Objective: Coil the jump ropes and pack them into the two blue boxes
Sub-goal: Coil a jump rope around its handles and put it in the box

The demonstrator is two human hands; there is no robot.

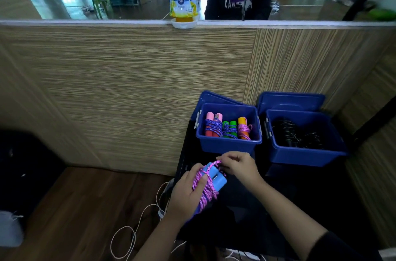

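Observation:
My left hand [186,192] grips a jump rope with two light-blue handles [215,176], its pink-and-purple cord wound round them and over my fingers. My right hand [237,165] pinches the cord's end at the top of the handles. Behind them stands the left blue box [228,146], holding three coiled ropes with pink, green and orange handles [227,129]. The right blue box [304,155] holds black coiled ropes [297,135]. Both boxes are open, with their lids leaning behind them.
The boxes stand on a black surface [289,192] against a striped wooden partition [128,89]. White cables [137,224] trail over the brown floor at lower left. An air-freshener jar [183,7] sits on the partition's ledge, with a person behind the glass.

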